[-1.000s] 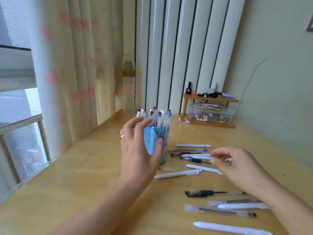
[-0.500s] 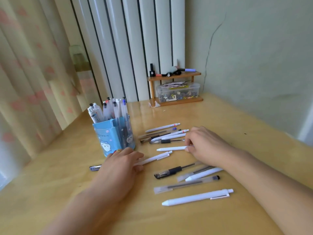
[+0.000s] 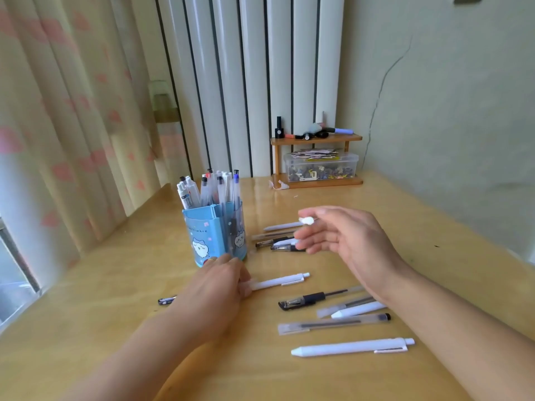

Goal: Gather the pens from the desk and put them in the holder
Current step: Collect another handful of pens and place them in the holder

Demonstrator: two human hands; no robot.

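under left hand (image 3: 215,285), white pen (image 3: 279,281)

The left hand (image 3: 215,280) is lying low on the desk (image 3: 115,285), just before the blue holder (image 3: 214,234), its fingers curling round one end of a white pen (image 3: 279,280). The right hand (image 3: 344,238) is hovering above the desk, pinching another white pen (image 3: 307,220) end-on. More pens are lying loose, among them a long white pen (image 3: 351,347) nearest the camera.
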